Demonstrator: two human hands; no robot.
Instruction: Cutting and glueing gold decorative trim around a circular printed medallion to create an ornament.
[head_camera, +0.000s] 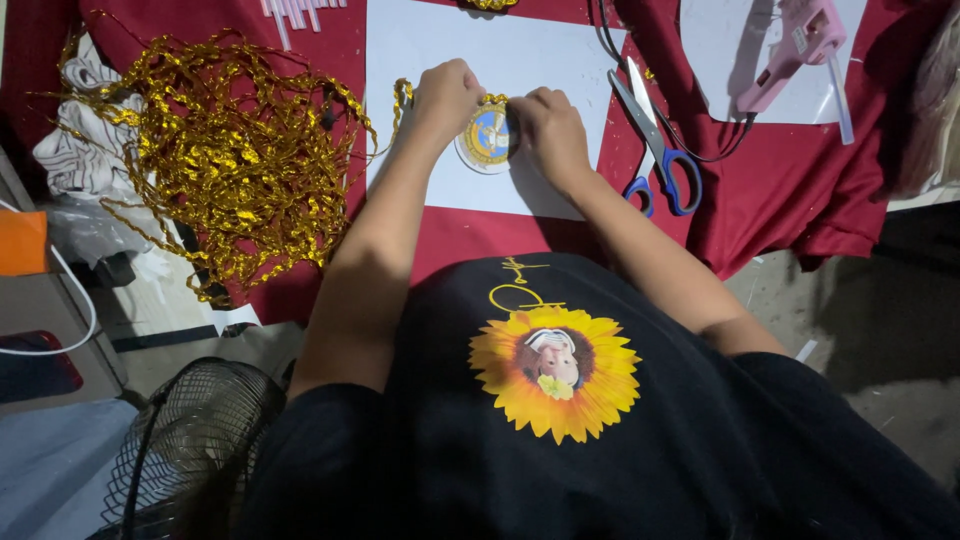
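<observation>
A red cloth (790, 190) covered the worktop, and on it, at about 12 o'clock from the person, lay one large white sheet (450, 60). A second white sheet (720, 50) sat at 1 o'clock under a pink glue gun (795, 50). One big tangle of gold trim (220, 150) filled the 10 o'clock side, with crumpled white stuff just beyond it at the edge. At 7 o'clock, close to the body, stood a wire fan guard (190, 440). One pair of scissors (655, 145), blue-handled and lying open, rested at 1 o'clock, just beside the right wrist. A bundle of pale sticks (295, 12) showed at the top edge.

One round badge (487, 138), white with a blue and yellow emblem, lay on the large sheet between the two hands. A strand of gold trim ran along its upper rim. The left hand (445, 95) was curled, its grip pressed down on the strand at the badge's upper left. The right hand (550, 130) touched the badge's right edge, fingers folded under, so how tightly they pinched could not be told. Both forearms hid part of the sheet.
</observation>
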